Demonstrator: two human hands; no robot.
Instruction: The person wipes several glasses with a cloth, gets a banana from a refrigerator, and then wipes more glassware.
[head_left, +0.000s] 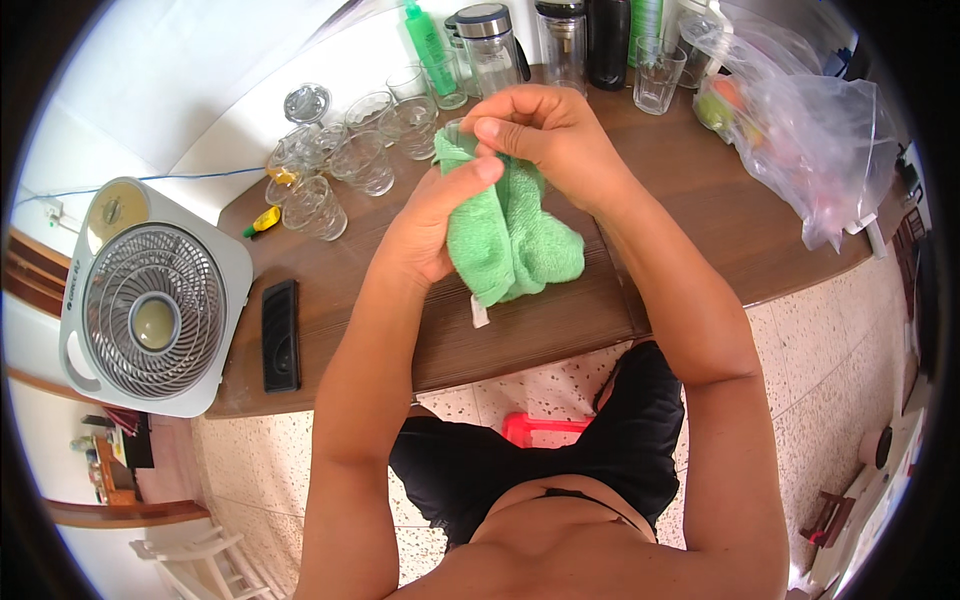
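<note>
A green terry cloth (514, 240) with a white tag is bunched between my hands above the table. My left hand (431, 217) grips its left side, with the thumb lying over the front. At the cloth's upper edge, my right hand (559, 139) has its thumb and fingers bent together. A clear rim, seemingly of a glass (454, 130), shows beside the fingertips; the rest of it is hidden by the cloth and hands. Just left of my hands stand several clear drinking glasses, the nearest being a ribbed glass (319, 210).
A grey box fan (154, 307) stands at the left edge of the brown wooden table (517, 330), near a black phone (280, 335) and a yellow marker (262, 222). Bottles and a lidded glass jar (487, 56) line the back. A plastic bag (810, 150) of fruit lies right.
</note>
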